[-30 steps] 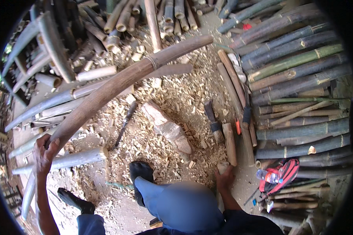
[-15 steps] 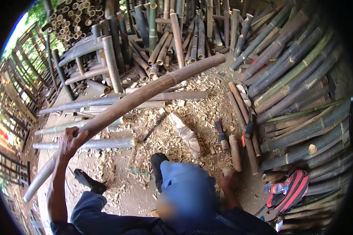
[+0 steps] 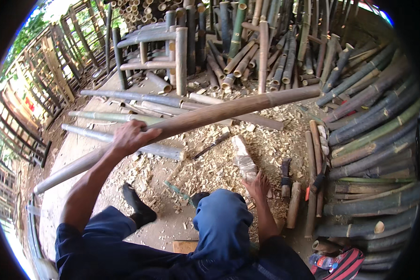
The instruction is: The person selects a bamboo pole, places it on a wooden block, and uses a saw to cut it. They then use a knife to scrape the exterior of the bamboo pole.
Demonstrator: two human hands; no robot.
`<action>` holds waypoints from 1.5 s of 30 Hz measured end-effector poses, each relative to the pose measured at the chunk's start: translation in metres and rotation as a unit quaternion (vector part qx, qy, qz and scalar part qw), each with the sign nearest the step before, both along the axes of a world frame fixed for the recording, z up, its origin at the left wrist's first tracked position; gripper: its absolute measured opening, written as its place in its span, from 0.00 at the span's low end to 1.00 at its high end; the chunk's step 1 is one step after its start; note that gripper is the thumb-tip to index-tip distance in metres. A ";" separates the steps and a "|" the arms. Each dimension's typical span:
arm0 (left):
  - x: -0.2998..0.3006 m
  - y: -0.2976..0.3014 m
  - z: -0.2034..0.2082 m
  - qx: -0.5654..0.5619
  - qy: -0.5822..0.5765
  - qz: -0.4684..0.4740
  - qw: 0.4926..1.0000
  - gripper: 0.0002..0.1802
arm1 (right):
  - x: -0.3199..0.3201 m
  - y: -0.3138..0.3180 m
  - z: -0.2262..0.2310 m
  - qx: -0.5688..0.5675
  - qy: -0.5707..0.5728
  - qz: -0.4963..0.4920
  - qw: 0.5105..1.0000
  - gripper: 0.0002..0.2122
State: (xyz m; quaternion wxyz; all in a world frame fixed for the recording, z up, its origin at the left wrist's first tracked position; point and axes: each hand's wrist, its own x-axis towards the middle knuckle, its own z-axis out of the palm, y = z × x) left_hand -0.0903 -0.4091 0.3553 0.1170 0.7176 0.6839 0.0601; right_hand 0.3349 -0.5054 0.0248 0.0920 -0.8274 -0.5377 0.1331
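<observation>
My left hand (image 3: 133, 137) is wrapped round a long brown bamboo pole (image 3: 228, 109), which slants from the lower left up to the far right above the ground. Down by my right knee, my right hand (image 3: 258, 185) has its fingers apart at the near end of a pale, rough-hewn wood block (image 3: 244, 158). Whether the fingertips press on the block I cannot tell. A thin dark stick-like tool (image 3: 212, 144) lies left of the block. To its right are a dark-bladed tool with a wrapped handle (image 3: 285, 178) and a short round piece of wood (image 3: 294, 205).
Wood chips (image 3: 210, 165) cover the ground. Several bamboo poles (image 3: 165, 150) lie under the held pole. A bamboo frame (image 3: 181, 60) stands behind, with stacked bamboo (image 3: 378, 121) along the right. A red and black bag (image 3: 350, 263) and a plastic bottle (image 3: 321, 261) sit lower right.
The pole has swung to a flatter slant, my left hand moving right and up in view. My right hand has shifted from beside the short round wood to the pale block. The view has turned left.
</observation>
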 end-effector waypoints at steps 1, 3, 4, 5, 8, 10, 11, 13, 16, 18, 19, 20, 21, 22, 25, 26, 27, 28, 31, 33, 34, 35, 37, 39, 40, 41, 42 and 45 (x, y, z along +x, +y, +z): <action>0.001 0.002 -0.010 -0.015 -0.019 0.013 1.000 0.42 | -0.015 0.012 0.008 -0.063 0.010 0.026 0.998 0.52; 0.019 0.014 -0.032 -0.005 -0.027 -0.018 0.999 0.41 | -0.004 0.023 -0.009 -0.034 0.013 0.019 0.999 0.52; 0.020 0.017 -0.043 -0.015 -0.037 -0.012 0.999 0.41 | -0.006 0.027 -0.013 -0.021 0.018 0.019 0.999 0.52; 0.022 0.018 -0.054 -0.025 -0.047 -0.008 0.999 0.40 | -0.007 0.025 -0.017 0.010 0.056 0.031 0.998 0.50; 0.034 0.024 -0.096 -0.061 -0.076 -0.015 0.995 0.40 | -0.039 0.018 -0.027 0.163 0.100 0.082 0.978 0.45; 0.051 0.030 -0.121 -0.102 -0.077 -0.014 0.992 0.41 | -0.075 0.021 -0.025 0.180 0.083 0.126 0.972 0.41; 0.053 0.032 -0.136 -0.116 -0.084 -0.012 0.990 0.43 | -0.105 0.027 -0.018 0.156 0.121 0.126 0.972 0.39; 0.079 0.038 -0.153 -0.154 -0.074 -0.023 0.985 0.45 | -0.142 0.042 -0.024 0.135 0.129 0.120 0.975 0.37; 0.118 0.046 -0.199 -0.117 -0.098 -0.047 0.987 0.45 | -0.167 0.057 -0.034 0.148 0.065 0.121 0.979 0.41; 0.147 0.050 -0.210 -0.148 -0.114 -0.052 0.981 0.44 | -0.150 0.055 -0.045 0.165 0.052 0.181 0.968 0.41; 0.159 0.049 -0.222 -0.157 -0.122 -0.049 0.979 0.44 | -0.139 0.044 -0.048 0.149 0.090 0.179 0.968 0.40; 0.167 0.049 -0.227 -0.148 -0.124 -0.044 0.980 0.43 | -0.127 0.035 -0.049 0.138 0.126 0.178 0.966 0.39; 0.173 0.048 -0.231 -0.140 -0.127 -0.040 0.981 0.42 | -0.115 0.025 -0.049 0.127 0.162 0.175 0.963 0.39; 0.166 0.048 -0.231 -0.159 -0.121 -0.014 0.980 0.42 | -0.121 0.010 -0.028 0.066 0.182 0.133 0.972 0.36; 0.194 0.052 -0.251 -0.154 -0.124 -0.024 0.980 0.42 | -0.109 -0.019 -0.030 0.019 0.168 0.067 0.983 0.45; 0.191 0.049 -0.254 -0.179 -0.132 -0.010 0.975 0.43 | -0.139 -0.014 -0.027 0.021 0.151 0.087 0.985 0.49; 0.189 0.049 -0.268 -0.151 -0.116 -0.013 0.982 0.44 | -0.164 -0.001 -0.022 0.031 0.128 0.104 0.986 0.53; 0.204 0.044 -0.256 -0.156 -0.134 -0.016 0.978 0.44 | -0.164 0.005 -0.029 0.038 0.095 0.119 0.988 0.54; 0.196 0.042 -0.253 -0.155 -0.125 -0.018 0.980 0.45 | -0.169 0.027 -0.051 0.064 0.114 0.145 0.981 0.56; 0.190 0.044 -0.261 -0.131 -0.127 -0.021 0.983 0.45 | -0.172 0.030 -0.063 0.138 0.087 0.160 0.973 0.55; 0.186 0.046 -0.269 -0.138 -0.132 -0.023 0.981 0.45 | -0.178 0.036 -0.060 0.082 0.130 0.164 0.974 0.55; 0.181 0.046 -0.277 -0.148 -0.136 -0.024 0.979 0.45 | -0.176 0.038 -0.059 0.075 0.161 0.189 0.966 0.53; 0.189 0.045 -0.284 -0.168 -0.111 -0.039 0.979 0.44 | -0.158 0.035 -0.060 0.034 0.101 0.187 0.977 0.51; 0.183 0.040 -0.286 -0.173 -0.080 -0.033 0.981 0.42 | -0.116 0.022 -0.034 -0.014 0.247 0.185 0.951 0.45; 0.174 0.044 -0.299 -0.161 -0.065 -0.023 0.985 0.40 | -0.093 0.003 -0.031 0.097 0.298 0.127 0.941 0.36; 0.181 0.038 -0.298 -0.106 -0.077 -0.037 0.991 0.39 | -0.061 -0.019 -0.033 0.134 0.275 0.055 0.950 0.28; 0.170 0.037 -0.298 -0.127 -0.062 -0.028 0.990 0.38 | -0.032 -0.041 -0.023 0.239 0.285 0.038 0.928 0.25; 0.167 0.035 -0.285 -0.112 -0.055 -0.038 0.992 0.37 | 0.070 -0.119 0.006 0.225 0.246 -0.176 0.926 0.16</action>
